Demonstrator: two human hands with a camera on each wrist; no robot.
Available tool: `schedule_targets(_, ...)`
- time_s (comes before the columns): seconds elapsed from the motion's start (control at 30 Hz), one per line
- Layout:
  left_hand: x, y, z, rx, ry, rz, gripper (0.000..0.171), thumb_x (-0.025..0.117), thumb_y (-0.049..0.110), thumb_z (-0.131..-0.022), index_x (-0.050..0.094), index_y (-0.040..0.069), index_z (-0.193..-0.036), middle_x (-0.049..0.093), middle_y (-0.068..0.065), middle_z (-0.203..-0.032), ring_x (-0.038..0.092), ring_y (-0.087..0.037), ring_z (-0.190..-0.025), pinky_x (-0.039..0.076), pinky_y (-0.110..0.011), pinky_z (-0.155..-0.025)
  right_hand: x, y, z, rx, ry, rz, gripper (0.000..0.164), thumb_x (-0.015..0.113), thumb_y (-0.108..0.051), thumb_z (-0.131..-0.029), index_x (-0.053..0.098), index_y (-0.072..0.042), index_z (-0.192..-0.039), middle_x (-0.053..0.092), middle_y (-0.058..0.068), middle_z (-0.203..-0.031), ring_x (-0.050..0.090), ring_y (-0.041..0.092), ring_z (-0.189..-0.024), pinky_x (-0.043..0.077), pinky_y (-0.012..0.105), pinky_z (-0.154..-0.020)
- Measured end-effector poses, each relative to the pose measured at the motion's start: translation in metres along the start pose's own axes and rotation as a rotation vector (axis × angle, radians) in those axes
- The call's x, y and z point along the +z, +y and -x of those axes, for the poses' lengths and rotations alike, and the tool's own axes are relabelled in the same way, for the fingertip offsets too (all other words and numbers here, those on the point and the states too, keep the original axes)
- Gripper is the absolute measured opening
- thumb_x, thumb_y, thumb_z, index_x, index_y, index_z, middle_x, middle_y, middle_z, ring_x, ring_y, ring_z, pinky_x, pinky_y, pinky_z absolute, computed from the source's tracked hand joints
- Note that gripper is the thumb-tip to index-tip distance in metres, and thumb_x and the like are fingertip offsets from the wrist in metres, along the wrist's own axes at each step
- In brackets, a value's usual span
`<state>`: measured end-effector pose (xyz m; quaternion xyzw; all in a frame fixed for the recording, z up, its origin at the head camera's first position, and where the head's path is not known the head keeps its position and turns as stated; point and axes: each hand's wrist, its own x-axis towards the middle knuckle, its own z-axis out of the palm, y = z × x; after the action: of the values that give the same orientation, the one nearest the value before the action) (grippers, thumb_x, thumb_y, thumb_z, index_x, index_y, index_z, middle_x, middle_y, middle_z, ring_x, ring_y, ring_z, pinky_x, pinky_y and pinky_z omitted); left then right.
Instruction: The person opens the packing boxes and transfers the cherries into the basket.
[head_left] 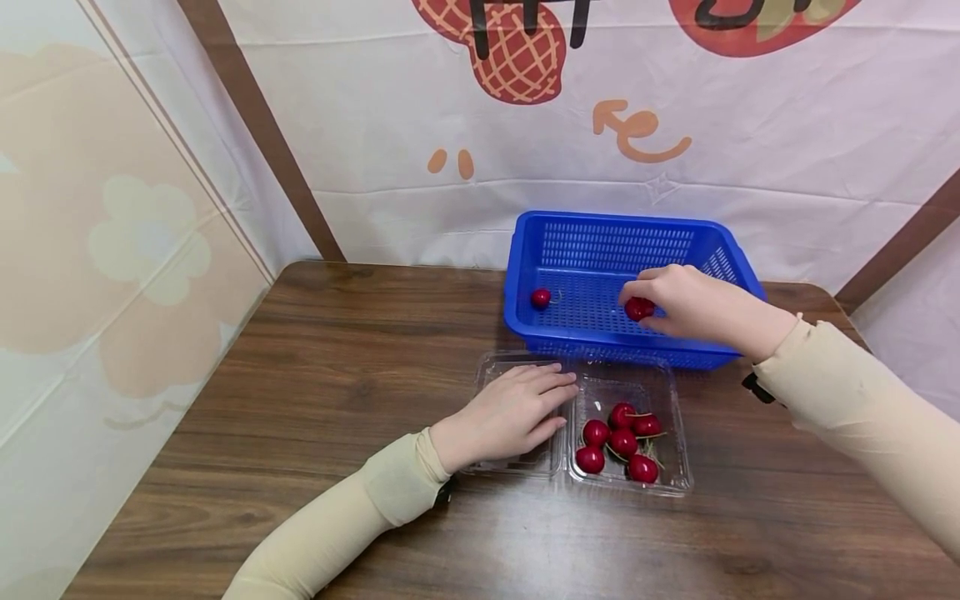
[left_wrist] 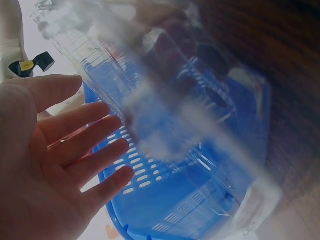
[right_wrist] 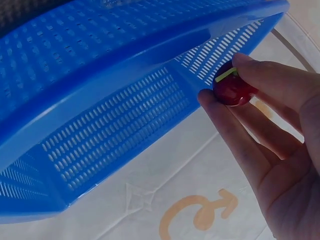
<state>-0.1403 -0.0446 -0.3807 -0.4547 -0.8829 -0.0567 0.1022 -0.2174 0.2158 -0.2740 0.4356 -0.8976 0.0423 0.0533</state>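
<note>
Between thumb and fingers, my right hand (head_left: 686, 307) pinches a dark red cherry (head_left: 639, 309) over the blue basket (head_left: 630, 342). The right wrist view shows the same cherry (right_wrist: 231, 90) with a short green stem piece. One more cherry (head_left: 541, 298) lies at the left inside the basket. My left hand (head_left: 510, 414) rests with fingers extended on the lid half of a clear plastic clamshell box (head_left: 678, 475). Several cherries (head_left: 622, 442) with stems sit in the box's right half. In the left wrist view, my left hand (left_wrist: 75, 160) is beside the blurred clear plastic.
The brown wooden table (head_left: 337, 375) carries the basket at its back edge, with the box directly in front. A printed fabric backdrop (head_left: 375, 125) hangs behind the basket. Dark wrist straps show at both sleeves.
</note>
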Motion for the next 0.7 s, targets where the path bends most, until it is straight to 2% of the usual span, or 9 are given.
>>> schedule_targets(0.27,0.0,0.001,0.0,0.001,0.003,0.002,0.042,0.052,0.034,-0.096,0.057,0.013,-0.131,0.054,-0.004,-0.138,0.046,-0.022,-0.132,0.034,-0.035,-0.112,0.0,0.008,-0.015,0.047,-0.024,-0.007,0.028,0.079,-0.006,-0.074,0.068,-0.007,-0.101,0.071,0.01,-0.095,0.067,0.02,-0.079,0.058,0.036,-0.069)
schedule_targets(0.7,-0.001,0.001,0.0,-0.001,0.006,0.009,0.042,0.053,0.034,-0.095,0.057,0.013,-0.131,0.055,-0.003,-0.137,0.046,-0.022,-0.132,0.035,-0.036,-0.111,0.0,0.014,-0.039,0.074,-0.048,-0.025,0.027,0.079,-0.009,-0.075,0.067,-0.005,-0.099,0.071,0.011,-0.092,0.068,0.021,-0.077,0.058,0.038,-0.071)
